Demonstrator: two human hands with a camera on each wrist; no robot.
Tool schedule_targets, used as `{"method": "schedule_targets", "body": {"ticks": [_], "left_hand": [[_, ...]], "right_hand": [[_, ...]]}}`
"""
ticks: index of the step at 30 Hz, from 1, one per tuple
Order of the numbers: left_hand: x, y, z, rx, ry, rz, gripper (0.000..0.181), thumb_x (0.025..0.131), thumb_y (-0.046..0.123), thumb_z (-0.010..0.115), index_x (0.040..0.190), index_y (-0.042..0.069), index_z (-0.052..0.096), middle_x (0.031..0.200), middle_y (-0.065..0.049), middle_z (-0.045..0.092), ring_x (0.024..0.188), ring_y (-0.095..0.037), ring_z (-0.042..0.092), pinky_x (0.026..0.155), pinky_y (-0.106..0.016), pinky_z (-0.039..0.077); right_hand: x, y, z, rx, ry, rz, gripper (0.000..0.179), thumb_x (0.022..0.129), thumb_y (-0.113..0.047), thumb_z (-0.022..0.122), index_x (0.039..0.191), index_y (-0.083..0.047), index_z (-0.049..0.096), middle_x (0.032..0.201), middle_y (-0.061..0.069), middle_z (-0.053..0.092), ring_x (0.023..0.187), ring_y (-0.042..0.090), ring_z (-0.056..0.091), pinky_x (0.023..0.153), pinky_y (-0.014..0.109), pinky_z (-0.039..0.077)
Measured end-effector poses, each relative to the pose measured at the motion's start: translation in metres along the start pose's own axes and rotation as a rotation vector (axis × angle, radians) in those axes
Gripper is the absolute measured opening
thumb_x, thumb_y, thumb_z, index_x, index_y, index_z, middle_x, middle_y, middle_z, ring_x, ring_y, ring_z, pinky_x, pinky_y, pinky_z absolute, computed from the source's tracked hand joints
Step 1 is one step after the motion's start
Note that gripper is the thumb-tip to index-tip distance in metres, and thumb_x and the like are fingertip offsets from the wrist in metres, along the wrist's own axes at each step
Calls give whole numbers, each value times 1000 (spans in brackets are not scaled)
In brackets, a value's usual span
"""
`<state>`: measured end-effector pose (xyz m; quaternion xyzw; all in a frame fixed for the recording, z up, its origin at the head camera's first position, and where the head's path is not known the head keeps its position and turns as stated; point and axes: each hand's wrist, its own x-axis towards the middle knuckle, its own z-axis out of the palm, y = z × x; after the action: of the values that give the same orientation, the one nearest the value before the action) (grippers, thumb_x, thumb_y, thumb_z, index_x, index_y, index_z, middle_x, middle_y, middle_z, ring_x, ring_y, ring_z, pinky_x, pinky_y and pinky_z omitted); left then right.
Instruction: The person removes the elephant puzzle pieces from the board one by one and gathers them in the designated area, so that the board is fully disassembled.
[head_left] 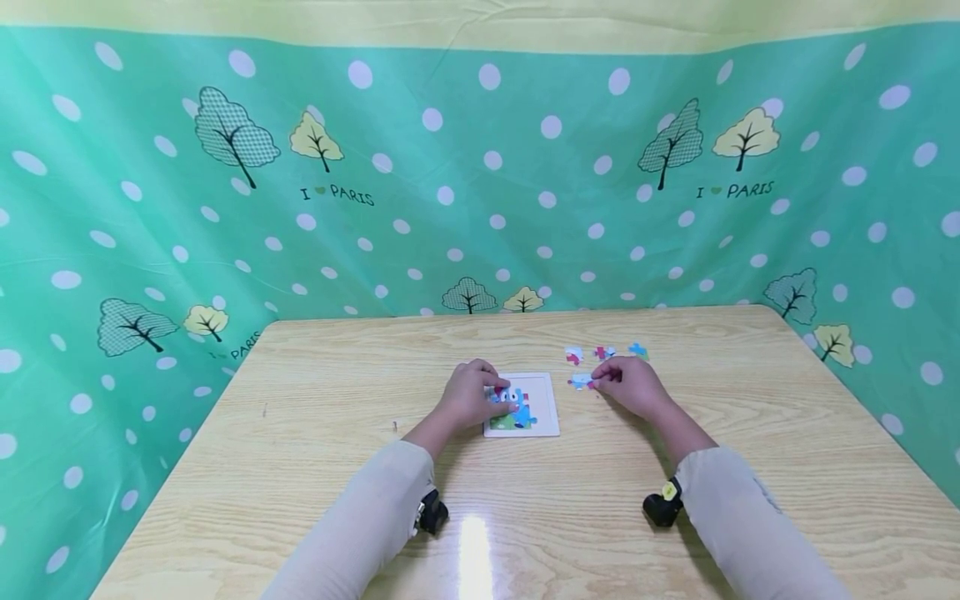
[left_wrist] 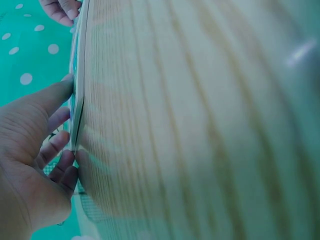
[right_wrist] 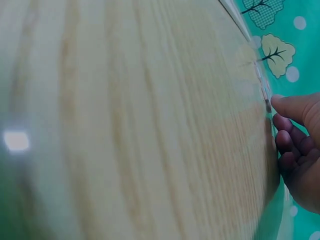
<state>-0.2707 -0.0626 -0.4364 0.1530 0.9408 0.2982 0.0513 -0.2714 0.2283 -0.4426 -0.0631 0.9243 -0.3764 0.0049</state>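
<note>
A white puzzle board [head_left: 550,408] lies on the table, with joined jigsaw pieces [head_left: 517,414] showing a blue cartoon figure in its left part. My left hand [head_left: 468,396] rests at the board's left side, thumb and fingertips touching the joined pieces and the edge; the left wrist view shows this hand [left_wrist: 35,145] with its fingers spread along the board's rim [left_wrist: 79,110]. To the right of the board, my right hand [head_left: 633,386] pinches the right end of a puzzle piece [head_left: 580,382], low at the tabletop. Its fingers partly hide that piece.
Behind the right hand lie loose puzzle pieces: a white and red one [head_left: 573,355], a red and white group [head_left: 603,353] and a blue one [head_left: 638,350]. A tiny object [head_left: 395,426] is on the wooden table [head_left: 315,467] at left. A green dotted curtain [head_left: 450,217] hangs behind.
</note>
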Motion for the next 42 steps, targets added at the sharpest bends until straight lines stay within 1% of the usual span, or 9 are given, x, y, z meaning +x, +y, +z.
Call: {"method": "schedule_targets", "body": {"ticks": [5, 12, 19, 21, 28, 31, 37, 42], "left_hand": [[-1, 0, -1, 5, 1, 4, 39, 81, 36, 80, 114, 16, 74, 119, -1, 55, 113, -23, 46, 98, -37, 41], [-1, -1, -1, 20, 6, 8, 40, 81, 37, 80, 114, 16, 74, 120, -3, 56, 113, -24, 46, 98, -37, 41], [0, -2, 0, 20, 9, 11, 40, 80, 38, 80, 114, 17, 75, 119, -2, 56, 111, -23, 46, 97, -36, 42], [0, -3, 0, 21, 10, 12, 40, 80, 38, 80, 114, 17, 75, 119, -2, 56, 111, -23, 46, 97, -36, 42], [-1, -2, 0, 23, 12, 17, 40, 80, 38, 81, 113, 17, 75, 119, -2, 56, 111, -23, 46, 96, -37, 42], [-1, -2, 1, 24, 9, 15, 40, 80, 37, 81, 114, 17, 75, 119, -2, 56, 111, -23, 46, 96, -36, 42], [0, -2, 2, 26, 10, 20, 39, 81, 38, 80, 114, 17, 74, 119, -1, 56, 111, -23, 46, 96, -36, 42], [0, -3, 2, 23, 15, 26, 40, 80, 37, 81, 114, 17, 74, 119, -2, 56, 113, -24, 46, 98, -37, 41]], "right_hand": [[-1, 0, -1, 37, 1, 4, 10, 91, -9, 68, 100, -3, 70, 88, 7, 62, 81, 22, 53, 70, 33, 47], [-3, 0, -1, 71, 6, -27, 12, 91, -8, 68, 101, -2, 69, 89, 7, 62, 82, 22, 54, 71, 34, 48], [-7, -4, -3, 100, 17, -34, 17, 90, -8, 68, 105, 0, 68, 90, 8, 62, 82, 22, 53, 68, 30, 48], [-8, -6, -4, 113, 20, -23, 19, 89, -9, 70, 107, -1, 68, 90, 9, 61, 83, 23, 53, 67, 28, 48], [-10, -14, -5, 143, 3, -5, 25, 88, -13, 73, 110, -2, 67, 99, 11, 62, 88, 24, 55, 71, 31, 48], [-12, -17, -6, 144, 0, -1, 26, 88, -13, 73, 111, -3, 67, 100, 11, 61, 88, 25, 54, 71, 33, 48], [-15, -23, -7, 174, -10, -13, 27, 87, -13, 74, 111, -3, 68, 104, 12, 62, 89, 25, 53, 74, 35, 49], [-15, -27, -7, 205, -24, -40, 30, 87, -13, 75, 113, -1, 68, 108, 15, 62, 90, 25, 53, 75, 32, 50]]}}
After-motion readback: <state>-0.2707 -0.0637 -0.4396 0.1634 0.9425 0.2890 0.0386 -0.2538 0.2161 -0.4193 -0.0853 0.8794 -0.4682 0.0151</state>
